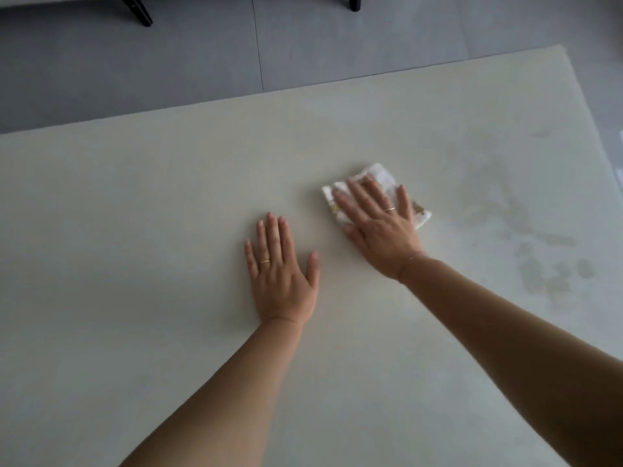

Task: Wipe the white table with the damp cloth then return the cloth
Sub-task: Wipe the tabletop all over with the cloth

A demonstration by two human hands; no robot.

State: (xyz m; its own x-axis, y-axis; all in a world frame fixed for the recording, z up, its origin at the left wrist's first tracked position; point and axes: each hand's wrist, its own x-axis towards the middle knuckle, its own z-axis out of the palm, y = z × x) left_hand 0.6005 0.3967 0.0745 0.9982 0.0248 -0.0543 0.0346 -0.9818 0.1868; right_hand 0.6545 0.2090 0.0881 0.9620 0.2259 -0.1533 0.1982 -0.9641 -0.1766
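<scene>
The white table (135,203) fills most of the view. A folded white cloth (382,178) with small yellowish marks lies flat on it, right of the middle. My right hand (377,224) presses down on the cloth with straight, spread fingers and covers most of it. My left hand (281,271) rests flat on the bare tabletop to the left of the cloth, fingers straight, holding nothing.
Damp streaks and blotches (539,261) mark the tabletop to the right of the cloth. The table's far edge runs diagonally, with grey tiled floor (168,62) beyond it. Two dark furniture legs (140,11) stand at the top.
</scene>
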